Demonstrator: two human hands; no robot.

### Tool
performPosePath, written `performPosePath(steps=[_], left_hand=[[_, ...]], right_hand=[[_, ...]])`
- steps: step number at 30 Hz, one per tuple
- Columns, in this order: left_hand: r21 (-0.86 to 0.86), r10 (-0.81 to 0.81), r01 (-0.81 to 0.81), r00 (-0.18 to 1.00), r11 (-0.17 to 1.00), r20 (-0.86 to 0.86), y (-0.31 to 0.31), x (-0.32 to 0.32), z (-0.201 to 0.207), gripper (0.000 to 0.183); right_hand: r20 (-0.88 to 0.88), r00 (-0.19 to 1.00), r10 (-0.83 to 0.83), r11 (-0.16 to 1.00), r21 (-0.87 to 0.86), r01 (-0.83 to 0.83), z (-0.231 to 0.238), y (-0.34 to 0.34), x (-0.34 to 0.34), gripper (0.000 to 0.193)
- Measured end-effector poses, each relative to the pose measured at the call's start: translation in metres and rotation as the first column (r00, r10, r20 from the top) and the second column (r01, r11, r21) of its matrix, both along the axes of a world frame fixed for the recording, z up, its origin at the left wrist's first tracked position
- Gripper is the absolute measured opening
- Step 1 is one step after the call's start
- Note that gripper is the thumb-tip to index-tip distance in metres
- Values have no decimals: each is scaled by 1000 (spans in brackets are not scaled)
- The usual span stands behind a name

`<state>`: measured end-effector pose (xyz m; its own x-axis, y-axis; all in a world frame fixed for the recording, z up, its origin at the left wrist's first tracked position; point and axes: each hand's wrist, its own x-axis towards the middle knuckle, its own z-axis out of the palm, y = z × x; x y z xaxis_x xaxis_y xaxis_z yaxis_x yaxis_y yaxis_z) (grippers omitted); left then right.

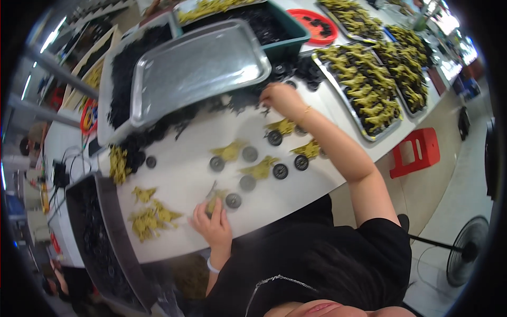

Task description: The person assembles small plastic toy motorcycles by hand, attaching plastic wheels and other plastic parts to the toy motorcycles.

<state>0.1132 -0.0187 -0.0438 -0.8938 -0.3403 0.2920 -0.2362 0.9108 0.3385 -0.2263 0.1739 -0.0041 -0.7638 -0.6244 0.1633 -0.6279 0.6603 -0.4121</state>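
My left hand [213,221] is low over the near edge of the white table, its fingers closed round a small olive-yellow plastic figure [215,199]. A black spoked disc [233,200] lies beside its fingertips. Farther off, my right hand [284,101] has its fingers pinched together by the loose small black parts [240,101]; what they hold is too small to make out. Between my hands lie several more yellow figures, one of them [261,168] with a black wheel-like disc [280,170] at its side. A loose cluster of yellow figures [150,221] is left of my left hand.
A metal tray [200,63] rests tilted on a grey bin [105,113] of black parts. Behind it stands a green bin [296,43]. Trays of figures [360,87] line the right. A dark bin [119,232] flanks the left edge; a red stool [417,152] stands right.
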Motion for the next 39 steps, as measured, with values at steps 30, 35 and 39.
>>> performPosePath(steps=[30,35,39], left_hand=[[79,-4,9,998,997,-68,-9,-3,8,33],[100,-4,10,998,995,-56,-10,5,6,35],[103,-38,42,999,994,-39,-10,15,3,38]], right_hand=[[725,584,365,884,-466,25,24,-23,193,16],[441,798,410,888,-393,-239,-1,-46,234,8],[88,890,448,851,-348,-394,-18,-48,244,9]])
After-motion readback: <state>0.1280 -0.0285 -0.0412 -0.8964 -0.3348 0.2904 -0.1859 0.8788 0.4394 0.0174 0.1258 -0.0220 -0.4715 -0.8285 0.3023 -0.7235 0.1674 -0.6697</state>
